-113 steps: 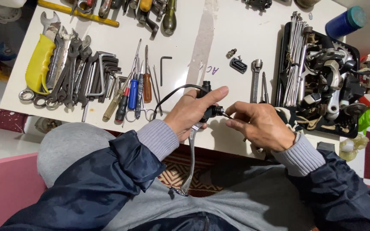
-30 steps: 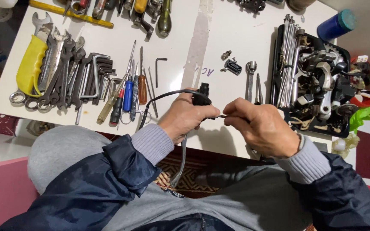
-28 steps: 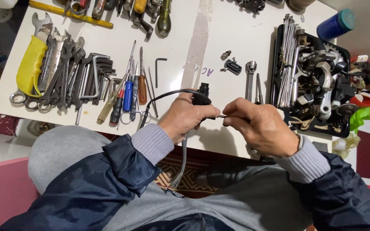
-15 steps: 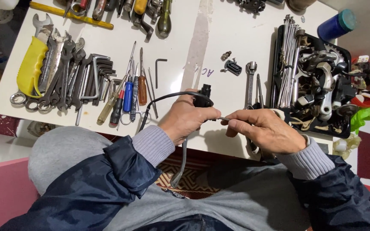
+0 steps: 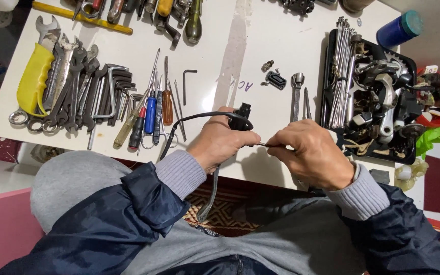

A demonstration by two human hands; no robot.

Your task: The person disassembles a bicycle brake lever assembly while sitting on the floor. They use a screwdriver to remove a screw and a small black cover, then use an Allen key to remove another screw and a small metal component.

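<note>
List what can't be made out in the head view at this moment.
- Small black lever part with cable: its body is mostly covered by the left hand.
- Thin metal piece between the hands: its far end vanishes inside the right hand; too small to identify.
- Black tray of metal parts: pieces overlap, indistinct.
- Tools at the top edge: cut off.

My left hand (image 5: 221,144) is curled into a loose fist, knuckles up, thumb pressed along the forefinger. My right hand (image 5: 311,154) sits just to the right of my left hand, nearly level with it, its back turned up and its fingers bunched together, the fingertips (image 5: 276,144) pinched and pointing toward my left hand. A narrow gap separates the two. Both wrists are bent slightly inward, and my forearms angle in toward each other from my body.
</note>
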